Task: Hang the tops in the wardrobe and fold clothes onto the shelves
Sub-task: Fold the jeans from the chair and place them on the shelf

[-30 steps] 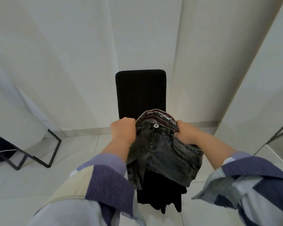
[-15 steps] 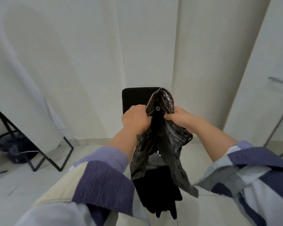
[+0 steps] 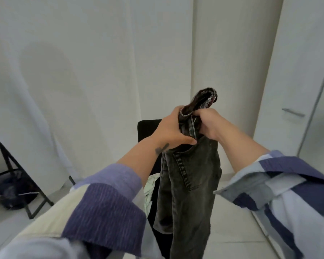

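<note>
Pale walls [image 3: 101, 71] and a light tiled floor [image 3: 238, 221] fill the room, with a white wardrobe door [image 3: 297, 71] and its slim handle [image 3: 293, 112] on the right. At lower left a black metal stand [image 3: 17, 174] leans in front of a dark mesh basket [image 3: 7, 189]. Straight ahead stands a black chair [image 3: 148, 129], its back mostly covered by the arms and the hanging cloth.

Dark grey jeans [image 3: 189, 180] hang in mid-air in front of the chair, held up at the waistband. The left hand [image 3: 173, 129] grips the waistband from the left with its fingers curled into the denim and its thumb lying along the top of a pocket. The right hand [image 3: 208, 124] clamps the same band from the right, fingers closed round the fabric; the two hands are nearly touching. A fold of waistband sticks up above both fists. The legs run down past the bottom edge, so their ends are cut off.

Behind the jeans a pale green garment [image 3: 150, 189] shows only as a sliver on the chair seat, and something black under it is too hidden to tell. Patchwork sleeves [image 3: 105, 199] block the lower corners. Bare floor lies open to the right of the chair, toward the wardrobe.
</note>
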A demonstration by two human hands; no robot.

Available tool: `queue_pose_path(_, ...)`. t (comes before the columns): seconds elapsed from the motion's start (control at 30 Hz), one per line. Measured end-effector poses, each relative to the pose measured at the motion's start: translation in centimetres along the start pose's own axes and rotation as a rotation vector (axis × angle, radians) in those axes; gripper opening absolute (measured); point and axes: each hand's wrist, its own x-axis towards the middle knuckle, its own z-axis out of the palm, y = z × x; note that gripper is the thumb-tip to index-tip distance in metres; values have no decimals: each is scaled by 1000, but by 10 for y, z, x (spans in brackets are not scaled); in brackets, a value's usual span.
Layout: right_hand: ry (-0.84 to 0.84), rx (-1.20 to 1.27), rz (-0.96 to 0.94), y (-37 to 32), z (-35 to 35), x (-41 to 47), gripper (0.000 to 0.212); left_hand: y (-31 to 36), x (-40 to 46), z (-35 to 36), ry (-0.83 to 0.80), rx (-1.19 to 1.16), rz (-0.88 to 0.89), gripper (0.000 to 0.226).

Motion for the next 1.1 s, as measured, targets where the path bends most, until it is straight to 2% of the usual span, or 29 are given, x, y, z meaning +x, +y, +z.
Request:
queue_pose_path(0.07,-25,39,-40,-6,-1,-6,29,5,-1,-2,164,79,67,64)
queue_pose_path(0.13,-49,70,-83,-16,-4,-14,23,12,2,-8,289,42,64,47)
queue_pose_path(0.2,14,-33,-149,-26,-13,-18,19,18,8,-14,374,-47,22,39)
queue_pose_path(0.23,76,-165,-203,-30,-20,-19,19,23,10,-16,393,-100,19,37)
queue_pose_path(0.3,211,-406,-288,-35,-33,-21,36,34,11,-15,384,-188,54,33)
queue_pose_path(0.37,255,-391,-277,-33,-47,-24,61,45,12,-9,348,-221,107,31)
queue_pose_path(0.43,238,-306,-246,-29,-62,-29,63,54,10,1,313,-241,141,29)
queue_pose_path(0.53,273,-316,-246,-26,-85,-38,61,63,7,14,268,-306,153,28)
queue_pose_path(0.7,337,-294,-172,-30,-129,-68,77,74,7,29,210,-454,137,27)
queue_pose_path(0.77,332,-309,-147,-31,-139,-87,68,77,7,35,188,-491,132,26)
queue_pose_path(0.87,383,-305,-205,-26,-145,-110,47,77,7,48,163,-495,117,24)
queue_pose_path(1.1,613,-482,-271,-23,-149,-147,29,88,-7,66,135,-474,77,24)
